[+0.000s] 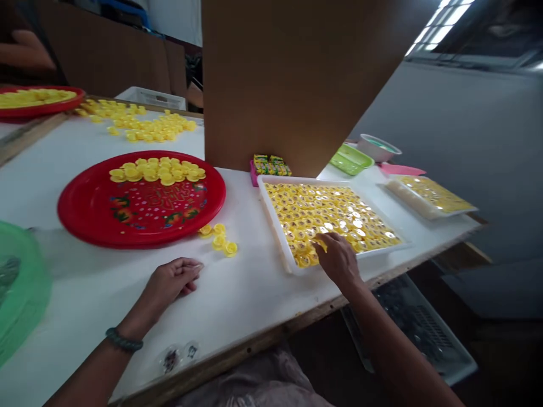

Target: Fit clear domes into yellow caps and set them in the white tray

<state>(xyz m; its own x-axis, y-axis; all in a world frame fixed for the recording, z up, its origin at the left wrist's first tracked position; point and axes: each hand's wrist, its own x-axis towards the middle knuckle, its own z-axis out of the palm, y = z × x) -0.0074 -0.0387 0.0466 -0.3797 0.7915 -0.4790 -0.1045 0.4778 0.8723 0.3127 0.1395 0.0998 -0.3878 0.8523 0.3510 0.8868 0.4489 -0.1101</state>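
Observation:
My left hand (pixel 176 280) rests over the white table with its fingers closed in a pinch. At the fingertips there may be a small clear thing, too faint to name. Over the near edge of a white tray (pixel 288 261), my right hand (pixel 337 257) reaches down, thumb and fingers closed around a small round yellow piece. Rows of shiny yellow pieces (pixel 305 212) with dark centres fill that tray. Beyond my left hand a few loose yellow cup-shaped pieces (pixel 219 242) lie beside a red plate (pixel 139 232). More yellow cups (pixel 148 169) sit on the plate's far side.
A green basin (pixel 25 288) stands at the left. Two small clear pieces (pixel 182 353) lie near the front edge. A cardboard panel (pixel 288 85) rises behind the tray, with small yellow-green boxes (pixel 271 165) at its foot. Another filled tray (pixel 436 195) is at right.

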